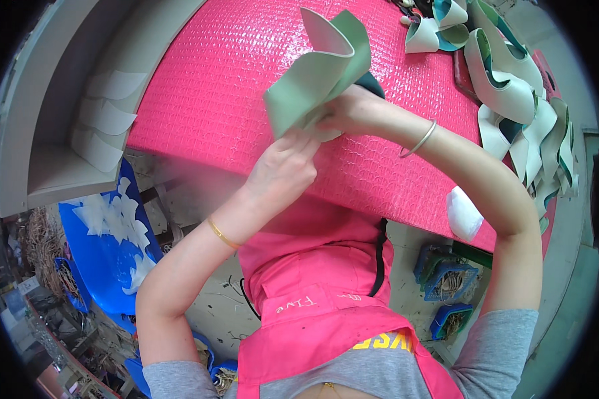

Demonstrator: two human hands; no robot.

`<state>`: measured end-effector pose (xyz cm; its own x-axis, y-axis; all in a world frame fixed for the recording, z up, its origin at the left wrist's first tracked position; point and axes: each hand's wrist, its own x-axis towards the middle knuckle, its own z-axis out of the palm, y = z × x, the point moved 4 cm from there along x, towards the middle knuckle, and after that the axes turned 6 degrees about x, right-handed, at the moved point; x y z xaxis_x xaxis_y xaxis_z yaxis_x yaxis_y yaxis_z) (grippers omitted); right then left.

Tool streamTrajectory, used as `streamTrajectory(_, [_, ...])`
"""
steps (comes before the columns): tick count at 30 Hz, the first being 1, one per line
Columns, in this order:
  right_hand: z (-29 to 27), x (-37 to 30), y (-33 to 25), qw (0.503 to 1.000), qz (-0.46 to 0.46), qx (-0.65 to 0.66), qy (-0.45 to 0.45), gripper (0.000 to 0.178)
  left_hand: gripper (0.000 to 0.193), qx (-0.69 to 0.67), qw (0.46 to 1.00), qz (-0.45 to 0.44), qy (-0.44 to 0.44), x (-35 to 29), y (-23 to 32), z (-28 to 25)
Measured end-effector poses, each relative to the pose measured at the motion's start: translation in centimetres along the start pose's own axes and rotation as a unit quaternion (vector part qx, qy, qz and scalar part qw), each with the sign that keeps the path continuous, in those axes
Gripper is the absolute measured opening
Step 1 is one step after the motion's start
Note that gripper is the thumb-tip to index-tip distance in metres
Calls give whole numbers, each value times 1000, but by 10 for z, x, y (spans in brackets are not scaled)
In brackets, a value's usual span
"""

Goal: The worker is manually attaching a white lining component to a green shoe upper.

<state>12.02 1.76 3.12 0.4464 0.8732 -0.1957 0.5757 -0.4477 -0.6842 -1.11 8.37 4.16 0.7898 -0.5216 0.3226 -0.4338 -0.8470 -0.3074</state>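
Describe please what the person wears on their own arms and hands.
Both the left hand and right hand are ungloved. The left wrist has a gold-coloured bracelet, the right forearm a silvery bangle. Short grey sleeves cover the upper arms.

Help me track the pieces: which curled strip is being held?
The pale green strip, held by the left hand and right hand; the other strips lie heaped to the right, untouched.

Wide pale-green strip (306,83), wavily bent, over the pink tabletop (206,93).
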Motion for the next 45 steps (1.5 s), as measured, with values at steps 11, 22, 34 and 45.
streamTrajectory(11, [-4,1,-7,991,-70,-115,-6,19,33,-46,989,-140,-28,-2,12,10])
streamTrajectory(22, [-45,-9,5,966,-125,-197,-112,27,15,-54,992,-114,7,11,17,6])
streamTrajectory(34, [-28,-21,1,992,28,-4,-121,42,18,-66,996,-53,-24,11,13,5])
streamTrajectory(45, [-20,-15,5,989,110,-88,-33,28,35,-142,974,-165,58,-3,10,14])
